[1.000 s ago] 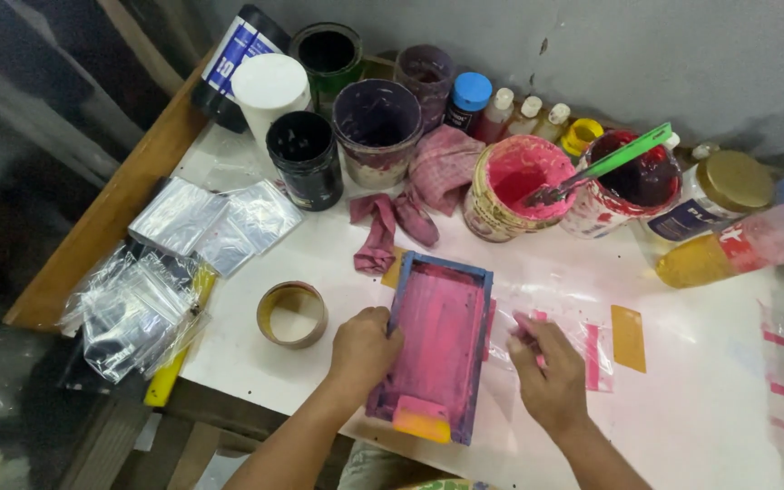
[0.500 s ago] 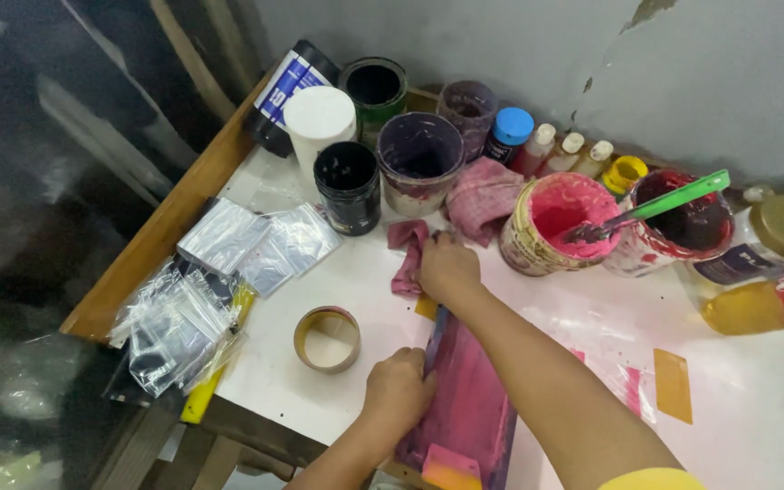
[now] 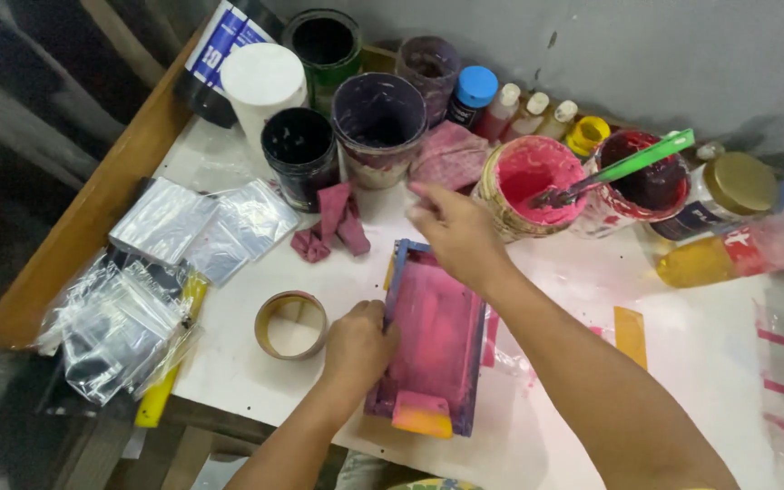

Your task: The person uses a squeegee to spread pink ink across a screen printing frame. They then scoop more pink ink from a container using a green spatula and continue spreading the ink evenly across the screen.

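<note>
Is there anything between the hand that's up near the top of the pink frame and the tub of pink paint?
Nothing visible stands between them. The right hand hovers over the far end of the pink screen frame, and only bare white table lies between it and the pink paint tub. The crumpled pink rag sits off to the side. The left hand grips the frame's edge.

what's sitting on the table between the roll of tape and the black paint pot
In the head view, a crumpled pink rag lies between the tape roll and the black pot; otherwise that stretch is bare white table.

White table (image 3: 710,363) carries paint pots (image 3: 537,181), screen frame (image 3: 433,340), tape roll (image 3: 292,324); seemingly plastic bags (image 3: 124,327).
</note>
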